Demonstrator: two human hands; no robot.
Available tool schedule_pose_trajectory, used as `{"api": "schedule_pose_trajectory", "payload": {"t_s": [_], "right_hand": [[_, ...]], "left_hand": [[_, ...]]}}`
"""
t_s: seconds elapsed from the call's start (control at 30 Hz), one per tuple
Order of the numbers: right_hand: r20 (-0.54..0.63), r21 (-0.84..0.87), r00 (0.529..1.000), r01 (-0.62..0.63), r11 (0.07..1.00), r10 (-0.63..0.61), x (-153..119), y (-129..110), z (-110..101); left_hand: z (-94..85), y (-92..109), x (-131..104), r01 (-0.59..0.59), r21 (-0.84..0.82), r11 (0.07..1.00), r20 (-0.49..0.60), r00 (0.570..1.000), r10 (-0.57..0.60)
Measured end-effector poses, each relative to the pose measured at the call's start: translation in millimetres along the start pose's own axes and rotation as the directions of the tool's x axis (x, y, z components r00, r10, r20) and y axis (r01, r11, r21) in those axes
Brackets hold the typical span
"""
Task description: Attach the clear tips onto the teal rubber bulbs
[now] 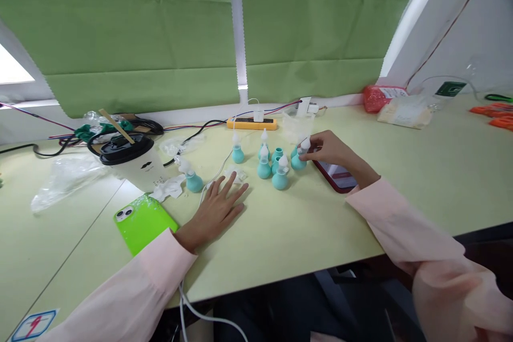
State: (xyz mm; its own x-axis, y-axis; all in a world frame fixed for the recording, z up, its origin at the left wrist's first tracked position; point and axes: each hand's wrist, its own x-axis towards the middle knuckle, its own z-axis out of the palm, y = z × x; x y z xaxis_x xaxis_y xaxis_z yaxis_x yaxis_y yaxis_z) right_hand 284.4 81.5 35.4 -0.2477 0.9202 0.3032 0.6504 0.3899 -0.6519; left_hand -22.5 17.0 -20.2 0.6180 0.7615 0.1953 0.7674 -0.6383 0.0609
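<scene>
My right hand (326, 148) pinches a small turquoise bulb with a white nozzle (298, 161), at the right end of a cluster of similar bulbs. In that cluster, a bulb with a white tip (279, 180) stands in front, and another bulb (263, 169) is to its left; one or two behind show open necks. My left hand (216, 207) rests on the table with its fingers spread, holding nothing. Beyond its fingertips lies a crumpled clear wrapper (235, 174). A tilted bulb (194, 181) lies to the left, and a single bulb (238, 154) stands farther back.
A green phone case (146, 222) lies beside my left wrist, near a lidded cup (140, 171). Under my right hand is a dark-red-edged phone (336, 175). A yellow power strip (251, 124) with cables sits at the back; red and clear bags (379, 99) are at the right.
</scene>
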Motion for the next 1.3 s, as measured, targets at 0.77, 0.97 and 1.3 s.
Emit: {"api": "schedule_pose_trajectory", "payload": {"t_s": [0.77,0.97,1.3], "right_hand": [[-0.551,-0.188,0.820,0.062,0.980,-0.158,-10.8,-24.9,0.1],[-0.711,-0.430,0.496,0.256,0.866,-0.499,-26.5,-44.5,21.1],[-0.120,-0.526,0.441,0.731,0.434,-0.889,-54.8,-56.9,79.4]], "left_hand": [[1.4,-4.5,4.4,-0.014,-0.023,1.000,-0.099,0.995,0.012],[0.7,-6.8,6.7,-0.013,-0.086,0.996,-0.109,0.994,0.003],[3.7,-7.7,4.3,0.099,-0.222,0.970,-0.228,0.962,-0.151]]}}
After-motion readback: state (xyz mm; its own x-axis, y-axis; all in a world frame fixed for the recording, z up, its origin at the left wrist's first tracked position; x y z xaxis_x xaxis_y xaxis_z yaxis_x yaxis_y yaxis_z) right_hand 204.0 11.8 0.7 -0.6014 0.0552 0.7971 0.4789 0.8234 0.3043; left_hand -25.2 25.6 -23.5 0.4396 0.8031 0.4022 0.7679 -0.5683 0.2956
